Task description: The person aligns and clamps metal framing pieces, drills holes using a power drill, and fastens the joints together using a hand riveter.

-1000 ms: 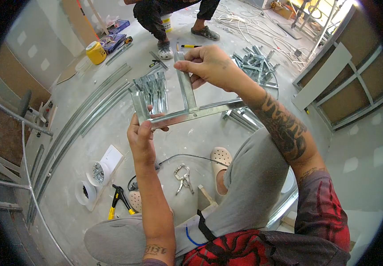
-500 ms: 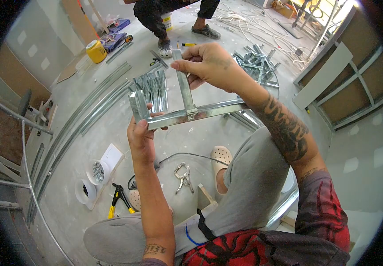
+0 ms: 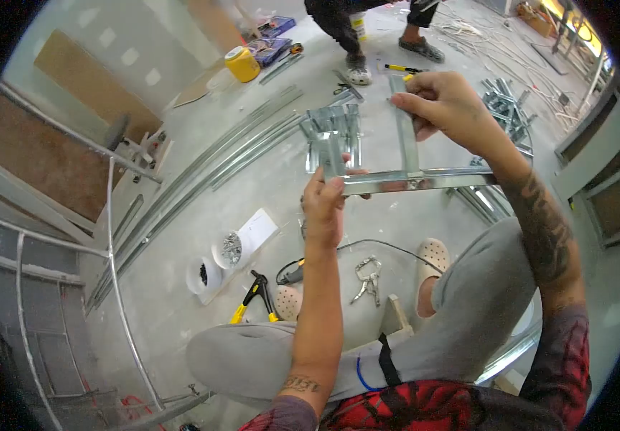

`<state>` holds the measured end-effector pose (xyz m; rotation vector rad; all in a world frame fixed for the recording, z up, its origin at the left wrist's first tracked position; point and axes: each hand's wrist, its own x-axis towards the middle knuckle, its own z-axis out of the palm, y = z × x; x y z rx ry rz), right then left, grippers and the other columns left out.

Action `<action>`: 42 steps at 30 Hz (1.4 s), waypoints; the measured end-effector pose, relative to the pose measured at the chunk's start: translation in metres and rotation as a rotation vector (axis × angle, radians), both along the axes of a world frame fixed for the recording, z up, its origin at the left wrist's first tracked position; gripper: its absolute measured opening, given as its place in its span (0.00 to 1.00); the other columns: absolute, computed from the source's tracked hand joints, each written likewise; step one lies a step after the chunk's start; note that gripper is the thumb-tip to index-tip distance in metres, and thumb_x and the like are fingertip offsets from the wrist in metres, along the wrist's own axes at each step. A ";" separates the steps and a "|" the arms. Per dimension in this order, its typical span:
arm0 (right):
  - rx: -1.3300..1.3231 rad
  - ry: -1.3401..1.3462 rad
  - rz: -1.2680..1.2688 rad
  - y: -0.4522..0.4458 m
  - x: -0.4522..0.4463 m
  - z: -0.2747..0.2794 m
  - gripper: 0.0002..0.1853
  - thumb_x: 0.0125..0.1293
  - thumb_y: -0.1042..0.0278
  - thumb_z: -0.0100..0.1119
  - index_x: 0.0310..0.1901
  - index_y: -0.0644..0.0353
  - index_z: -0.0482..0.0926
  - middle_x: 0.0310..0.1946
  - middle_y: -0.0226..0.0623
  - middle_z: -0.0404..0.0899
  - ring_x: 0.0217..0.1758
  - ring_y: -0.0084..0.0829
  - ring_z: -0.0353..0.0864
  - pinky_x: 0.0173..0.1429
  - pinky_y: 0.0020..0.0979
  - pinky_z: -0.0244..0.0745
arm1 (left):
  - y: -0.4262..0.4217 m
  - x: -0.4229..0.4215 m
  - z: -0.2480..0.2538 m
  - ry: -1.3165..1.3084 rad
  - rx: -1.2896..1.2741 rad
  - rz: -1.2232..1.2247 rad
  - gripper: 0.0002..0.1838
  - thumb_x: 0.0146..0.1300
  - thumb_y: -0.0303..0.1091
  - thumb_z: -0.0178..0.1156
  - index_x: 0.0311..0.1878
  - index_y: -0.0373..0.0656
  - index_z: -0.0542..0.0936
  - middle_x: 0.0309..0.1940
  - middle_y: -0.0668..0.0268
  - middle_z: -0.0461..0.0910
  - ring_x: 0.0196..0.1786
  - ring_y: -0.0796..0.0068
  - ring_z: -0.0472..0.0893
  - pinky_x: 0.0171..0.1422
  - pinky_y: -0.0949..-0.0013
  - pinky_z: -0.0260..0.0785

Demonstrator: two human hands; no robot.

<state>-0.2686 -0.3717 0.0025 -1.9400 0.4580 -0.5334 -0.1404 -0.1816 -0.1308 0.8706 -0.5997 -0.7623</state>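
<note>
My left hand [image 3: 323, 210] is wrapped round the left end of a galvanized metal channel frame, near a short upright. My right hand [image 3: 448, 104] pinches the top of its other upright piece [image 3: 408, 136] between thumb and fingers. The frame's long rail [image 3: 453, 177] runs level across my view, its right end hidden behind my forearm. A fastener shows where the upright meets the rail. Beyond my left hand stands a group of short cut channel pieces [image 3: 353, 126]. Locking pliers [image 3: 369, 280] and a yellow-and-black hand tool [image 3: 256, 296] lie on the floor below.
Long metal channels [image 3: 245, 147] lie on the floor at left, near metal scaffold bars [image 3: 111, 215]. Two white tubs of screws [image 3: 228, 249] sit close by. Cut channel pieces [image 3: 505, 108] are piled at right. A person in dark trousers [image 3: 335, 25] squats ahead; cables lie behind.
My view has turned left, so the scene sits further right. The frame's rail is more level. Both hands keep their holds on the frame.
</note>
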 end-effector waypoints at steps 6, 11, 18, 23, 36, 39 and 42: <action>-0.124 0.033 0.021 -0.010 -0.002 -0.008 0.18 0.66 0.58 0.64 0.34 0.71 0.79 0.21 0.33 0.79 0.22 0.20 0.81 0.26 0.22 0.77 | 0.000 0.002 -0.011 -0.053 -0.011 -0.016 0.33 0.62 0.49 0.59 0.62 0.32 0.69 0.47 0.52 0.82 0.53 0.60 0.81 0.63 0.57 0.69; -0.242 0.070 0.015 -0.014 -0.002 -0.014 0.19 0.63 0.58 0.65 0.37 0.73 0.80 0.22 0.40 0.82 0.21 0.24 0.83 0.27 0.24 0.77 | 0.004 0.010 -0.017 -0.153 0.178 -0.052 0.33 0.61 0.48 0.61 0.62 0.33 0.70 0.47 0.57 0.81 0.50 0.65 0.81 0.61 0.62 0.69; -0.779 0.341 0.013 -0.014 -0.012 -0.032 0.22 0.59 0.47 0.63 0.32 0.64 0.81 0.30 0.51 0.82 0.38 0.49 0.83 0.44 0.44 0.78 | 0.002 0.019 -0.069 -0.060 0.416 -0.146 0.24 0.58 0.36 0.65 0.56 0.35 0.75 0.40 0.66 0.79 0.41 0.77 0.79 0.48 0.71 0.73; -0.759 0.286 0.185 0.046 -0.039 -0.004 0.26 0.59 0.45 0.64 0.45 0.63 0.76 0.38 0.45 0.81 0.38 0.49 0.83 0.42 0.45 0.77 | -0.009 -0.015 -0.104 0.166 0.590 -0.092 0.19 0.60 0.35 0.64 0.53 0.39 0.77 0.40 0.64 0.81 0.40 0.69 0.83 0.43 0.67 0.79; -0.714 0.116 0.422 0.103 -0.060 -0.048 0.13 0.45 0.58 0.66 0.28 0.58 0.82 0.25 0.40 0.81 0.29 0.39 0.82 0.34 0.38 0.75 | -0.065 -0.094 -0.217 0.638 0.727 -0.504 0.17 0.62 0.42 0.60 0.43 0.36 0.80 0.38 0.55 0.83 0.47 0.60 0.82 0.54 0.63 0.73; -0.836 0.240 0.458 0.098 -0.058 -0.037 0.11 0.53 0.61 0.61 0.36 0.55 0.78 0.31 0.33 0.81 0.31 0.30 0.81 0.31 0.34 0.71 | -0.137 -0.124 -0.194 0.605 0.663 -0.558 0.18 0.63 0.42 0.59 0.46 0.35 0.78 0.41 0.54 0.81 0.47 0.60 0.81 0.54 0.64 0.73; -0.881 0.176 0.192 0.090 -0.055 -0.034 0.10 0.50 0.65 0.63 0.33 0.58 0.78 0.27 0.32 0.79 0.29 0.29 0.80 0.30 0.32 0.69 | -0.243 -0.161 -0.140 0.644 0.505 -0.588 0.18 0.66 0.42 0.58 0.50 0.36 0.76 0.46 0.56 0.78 0.51 0.63 0.78 0.58 0.61 0.73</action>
